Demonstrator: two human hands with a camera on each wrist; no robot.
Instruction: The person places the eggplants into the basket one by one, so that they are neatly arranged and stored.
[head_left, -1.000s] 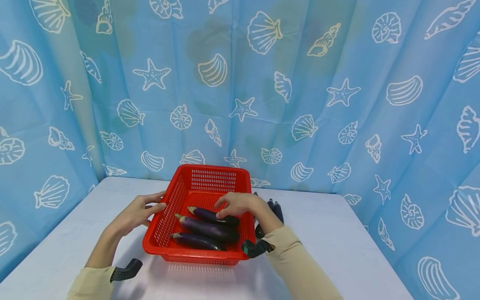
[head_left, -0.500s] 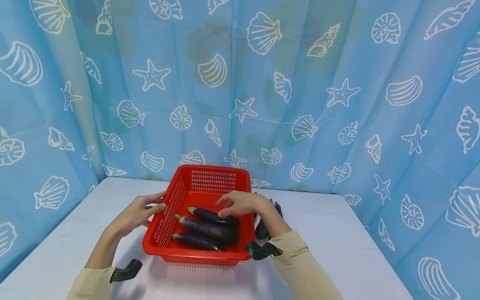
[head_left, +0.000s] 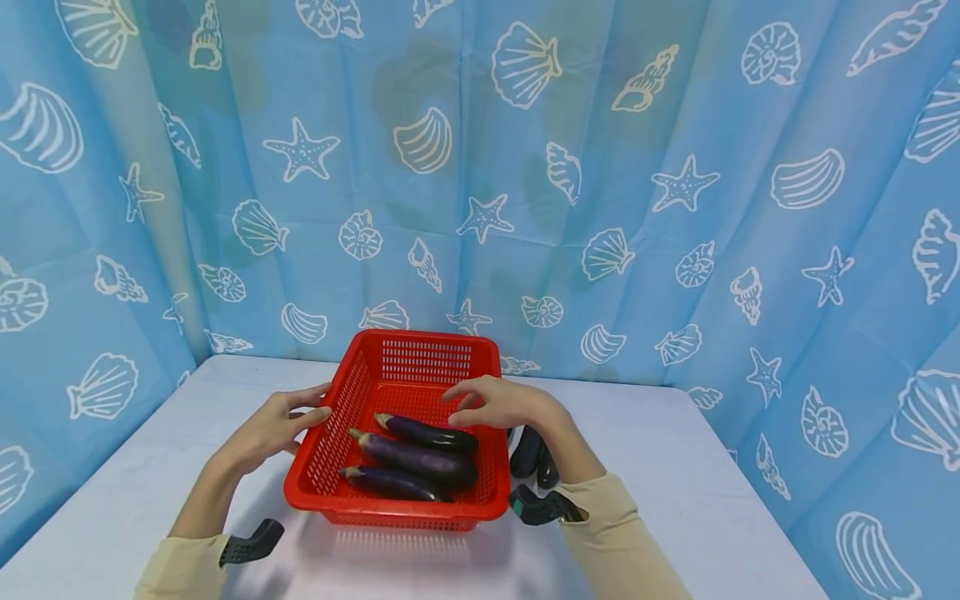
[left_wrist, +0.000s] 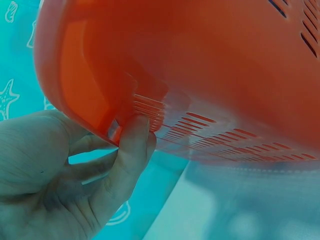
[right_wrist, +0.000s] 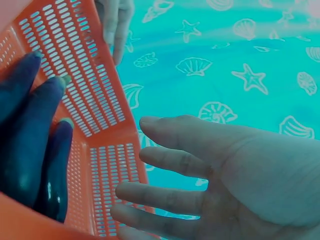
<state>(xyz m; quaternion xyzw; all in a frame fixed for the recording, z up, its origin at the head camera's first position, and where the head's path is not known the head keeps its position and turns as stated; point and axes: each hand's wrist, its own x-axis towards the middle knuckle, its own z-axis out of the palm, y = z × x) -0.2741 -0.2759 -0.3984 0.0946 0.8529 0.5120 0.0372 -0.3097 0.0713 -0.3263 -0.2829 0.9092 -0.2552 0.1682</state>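
Observation:
A red plastic basket [head_left: 397,508] with slotted walls stands on the table. My left hand [head_left: 272,429] grips its left rim; the left wrist view shows the fingers [left_wrist: 132,155] against the wall. Three dark purple eggplants lie side by side inside: a far eggplant [head_left: 427,432], a middle eggplant [head_left: 420,461] and a near eggplant [head_left: 393,483]. Above the basket's right side hovers my right hand [head_left: 510,402], its fingers loosely bent and holding nothing. In the right wrist view its fingers [right_wrist: 160,192] are spread, apart from the eggplants.
More eggplants [head_left: 528,452] lie on a white plate or similar thing right of the basket, partly hidden behind my right forearm. A white-covered table [head_left: 652,500] spreads around. Behind it hangs a blue curtain [head_left: 525,167] with shell prints.
My right hand has lifted off the far eggplant and drifted up and to the right. The left hand and the basket have stayed in place.

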